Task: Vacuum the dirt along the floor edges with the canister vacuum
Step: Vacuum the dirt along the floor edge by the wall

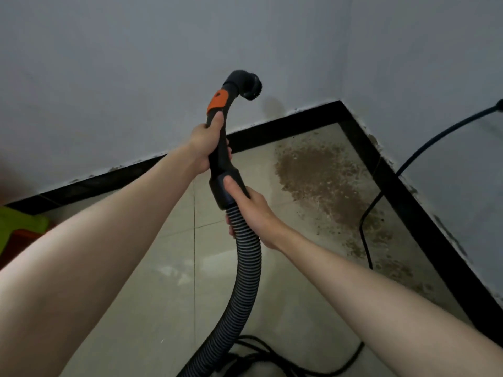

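Observation:
My left hand [205,144] grips the black vacuum handle [217,156] just below its orange slider [218,100]. The handle curves up to a round brush nozzle [251,85], held in the air in front of the grey wall, well above the floor. My right hand [251,213] holds the cuff where the ribbed black hose [245,281] joins the handle; the hose runs down to the bottom edge of the view. A broad patch of brown dirt [326,183] lies on the beige tiles in the corner and trails along the right wall's black skirting [408,202]. The canister is out of sight.
A black power cord [366,221] hangs from the right wall across the dirt and loops on the floor [272,357] near the hose. A green and red plastic object [19,229] sits at the left edge by the back skirting [95,180].

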Tool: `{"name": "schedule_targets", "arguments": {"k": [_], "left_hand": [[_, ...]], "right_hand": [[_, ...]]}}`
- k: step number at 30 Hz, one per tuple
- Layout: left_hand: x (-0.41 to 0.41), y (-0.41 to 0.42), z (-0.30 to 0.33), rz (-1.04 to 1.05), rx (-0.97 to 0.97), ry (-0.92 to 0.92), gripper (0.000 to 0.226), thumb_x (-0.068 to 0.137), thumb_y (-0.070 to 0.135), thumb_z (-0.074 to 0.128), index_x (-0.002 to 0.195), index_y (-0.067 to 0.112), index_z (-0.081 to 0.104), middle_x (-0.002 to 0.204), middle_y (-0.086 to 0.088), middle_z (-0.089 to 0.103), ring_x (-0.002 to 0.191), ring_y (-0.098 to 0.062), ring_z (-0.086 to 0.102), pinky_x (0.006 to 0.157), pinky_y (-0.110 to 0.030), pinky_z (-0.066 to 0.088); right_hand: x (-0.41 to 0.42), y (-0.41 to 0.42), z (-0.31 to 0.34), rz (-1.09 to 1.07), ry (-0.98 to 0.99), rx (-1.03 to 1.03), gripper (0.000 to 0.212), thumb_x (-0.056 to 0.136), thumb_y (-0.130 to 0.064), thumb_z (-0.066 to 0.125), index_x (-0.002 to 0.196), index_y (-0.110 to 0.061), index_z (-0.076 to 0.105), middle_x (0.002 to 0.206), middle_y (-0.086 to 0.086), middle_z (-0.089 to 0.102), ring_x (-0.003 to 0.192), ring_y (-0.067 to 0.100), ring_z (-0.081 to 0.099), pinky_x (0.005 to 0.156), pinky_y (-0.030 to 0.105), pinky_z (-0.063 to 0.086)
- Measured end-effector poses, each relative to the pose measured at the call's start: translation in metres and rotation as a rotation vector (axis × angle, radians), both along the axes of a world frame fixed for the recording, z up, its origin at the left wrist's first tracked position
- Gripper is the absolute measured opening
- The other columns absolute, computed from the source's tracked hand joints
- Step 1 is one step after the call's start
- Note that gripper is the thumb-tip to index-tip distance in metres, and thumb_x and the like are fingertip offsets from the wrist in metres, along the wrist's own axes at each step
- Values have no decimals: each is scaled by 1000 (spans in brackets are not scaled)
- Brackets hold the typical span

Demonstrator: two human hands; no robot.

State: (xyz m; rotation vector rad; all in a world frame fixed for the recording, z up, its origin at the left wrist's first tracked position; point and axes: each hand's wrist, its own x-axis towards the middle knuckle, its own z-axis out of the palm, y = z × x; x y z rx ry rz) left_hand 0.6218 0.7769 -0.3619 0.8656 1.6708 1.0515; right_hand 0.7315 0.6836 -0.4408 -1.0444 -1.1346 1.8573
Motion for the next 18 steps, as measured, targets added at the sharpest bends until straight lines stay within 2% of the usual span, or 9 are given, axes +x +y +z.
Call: {"name": "schedule_targets", "arguments": {"k": [5, 8, 12, 16, 18], "left_hand": [[-14, 25, -2, 13, 53, -85, 32, 98, 42, 48, 93, 10, 44, 71, -7, 48, 53, -19, 50, 49, -28, 49], [-22, 28, -46, 15, -9, -181, 36, 99, 43, 46, 100, 7, 44, 71, -7, 48, 54, -19, 50, 52, -30, 50], [-27, 26, -116, 74, -169, -410, 43, 98, 48, 43, 93, 5, 46, 69, -6, 46, 59, -19, 48, 58, -33, 47], [-25, 31, -170, 156, -190, -486, 43, 99, 47, 43, 110, 5, 45, 67, -5, 49, 55, -19, 49, 55, -33, 46], [-21, 39, -188, 185, -181, -512, 44, 98, 47, 44, 116, 6, 45, 68, -5, 49, 54, -19, 49, 53, -32, 46]], "right_hand": [[-5, 28, 2, 3, -79, 98, 45, 94, -54, 54, 95, -9, 52, 69, 8, 57, 47, 16, 55, 46, 27, 48], [0, 30, -27, 36, -169, 91, 46, 93, -56, 53, 95, -10, 52, 67, 8, 57, 46, 14, 55, 45, 26, 47], [15, 36, -65, 81, -343, 29, 50, 91, -61, 54, 96, -11, 54, 67, 8, 60, 43, 15, 57, 45, 26, 47], [17, 43, -102, 53, -478, 18, 47, 82, -64, 64, 92, -19, 54, 76, 1, 63, 48, 8, 60, 47, 23, 47], [16, 50, -116, 20, -596, 78, 45, 77, -67, 68, 91, -27, 52, 84, -6, 63, 61, 3, 61, 51, 17, 43]]}}
